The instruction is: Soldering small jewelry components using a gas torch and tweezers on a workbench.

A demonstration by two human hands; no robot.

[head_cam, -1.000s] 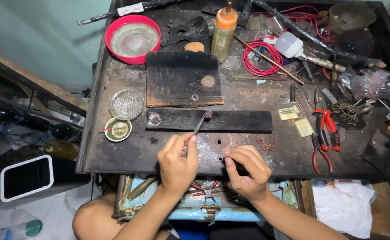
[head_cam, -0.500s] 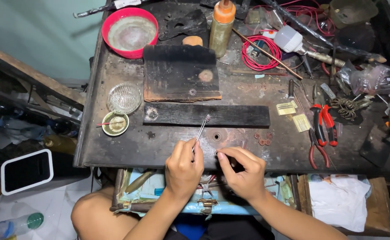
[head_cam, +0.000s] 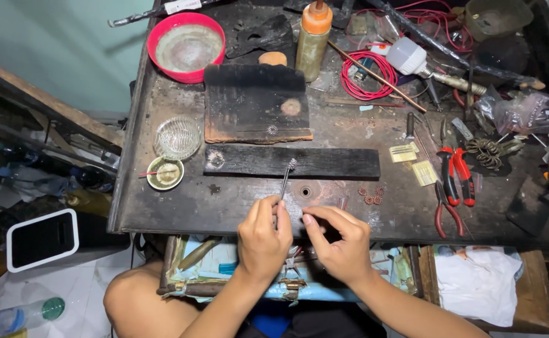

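Left hand [head_cam: 263, 241] pinches a pair of thin metal tweezers [head_cam: 284, 183] between thumb and fingers, grip closed on the handle end; tweezers run up and slightly right from the hand, long axis nearly straight away from the near edge of the worktop [head_cam: 224, 209], tip carrying a tiny round ornament [head_cam: 292, 163] over the near edge of the dark charred strip [head_cam: 292, 161]; right hand [head_cam: 340, 241] sits just beside the left, fingers curled with fingertips touching near the tweezers' handle, whether it holds anything I cannot tell; both hands hang over the near edge, above an open drawer [head_cam: 287, 275] of small tools.

Beyond the strip, a bigger charred block [head_cam: 255, 103] with a small filigree piece on it; left of the strip a small round tin [head_cam: 165, 173] holding a red-tipped stick, and a ribbed glass dish [head_cam: 177, 138], contents unclear; far left corner a red bowl [head_cam: 185, 37] with cloudy liquid; orange-capped bottle [head_cam: 312, 39] upright at the far edge; red wire coil [head_cam: 368, 75] beside it; red-handled pliers [head_cam: 456, 175] toward the right edge.
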